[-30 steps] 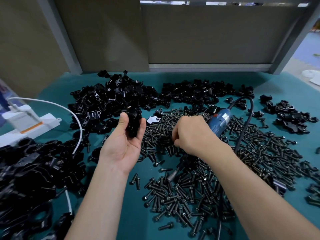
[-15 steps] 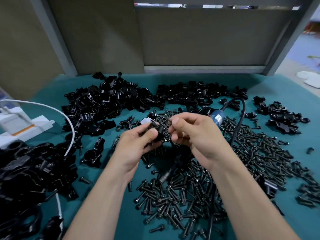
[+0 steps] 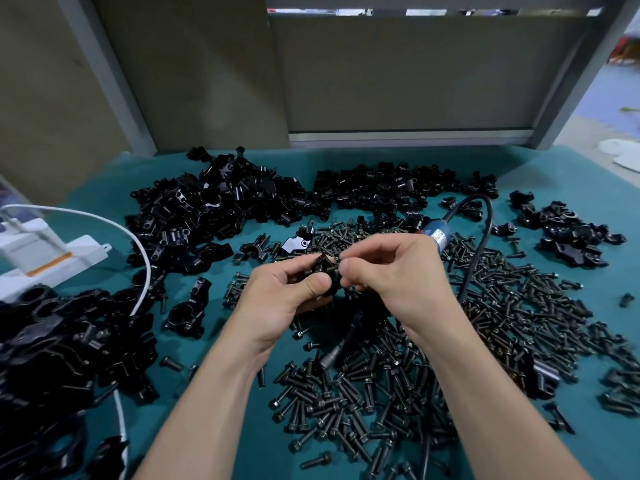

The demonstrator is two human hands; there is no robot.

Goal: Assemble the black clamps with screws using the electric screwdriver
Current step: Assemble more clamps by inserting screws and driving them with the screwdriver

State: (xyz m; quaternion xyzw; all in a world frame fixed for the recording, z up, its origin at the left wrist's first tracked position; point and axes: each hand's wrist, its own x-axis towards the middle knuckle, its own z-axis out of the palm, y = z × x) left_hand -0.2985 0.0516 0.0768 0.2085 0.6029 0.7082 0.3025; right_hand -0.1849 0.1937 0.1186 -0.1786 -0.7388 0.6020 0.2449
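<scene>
My left hand [image 3: 284, 299] grips a black clamp [image 3: 325, 271] above the middle of the table. My right hand [image 3: 391, 271] pinches a black screw [image 3: 333, 264] at the clamp's top; the screw is mostly hidden by my fingertips. The blue electric screwdriver [image 3: 437, 233] lies on the screw pile behind my right hand, and its silver bit end [image 3: 332, 355] shows below my wrists. Loose black screws [image 3: 502, 306] cover the table's middle and right.
Piles of black clamp parts lie at the back [image 3: 214, 206], back centre [image 3: 391, 188], far right [image 3: 568, 233] and near left [image 3: 52, 358]. A white device [image 3: 41, 251] with a white cable [image 3: 142, 258] sits at the left. The tool's black cord [image 3: 481, 244] loops rightward.
My right hand left the screw pile and came up to the clamp with a screw. My left hand brought the clamp rightward to meet it. The hands now work closer together.
</scene>
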